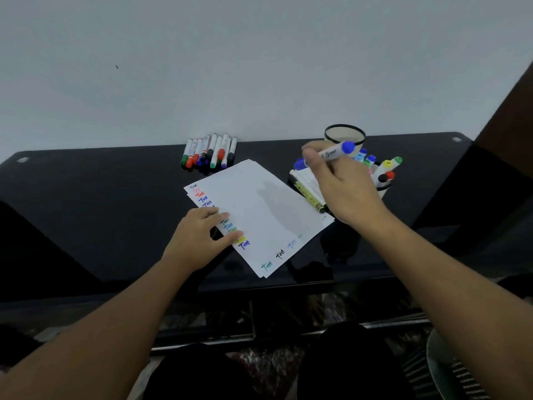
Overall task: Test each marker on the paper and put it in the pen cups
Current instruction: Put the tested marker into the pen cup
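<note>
Blue marker (336, 153) tested, headed for pen cups (344, 137).
My right hand (343, 186) pinches it; left hand (202, 235) lies flat on paper (259, 203). Best drop it cap-up, upper right.

wall (259, 53): plain pale grey, even light | table (86, 197): glossy black, against the wall | floor (259, 359): patterned, dim

My right hand (343, 183) covers the near side of the full pen cup (385, 186) and part of the marker (331, 154) I pinch. My left hand (199, 238) hides several test words on the paper (259, 203). The marker's print is too blurred to read.
</note>
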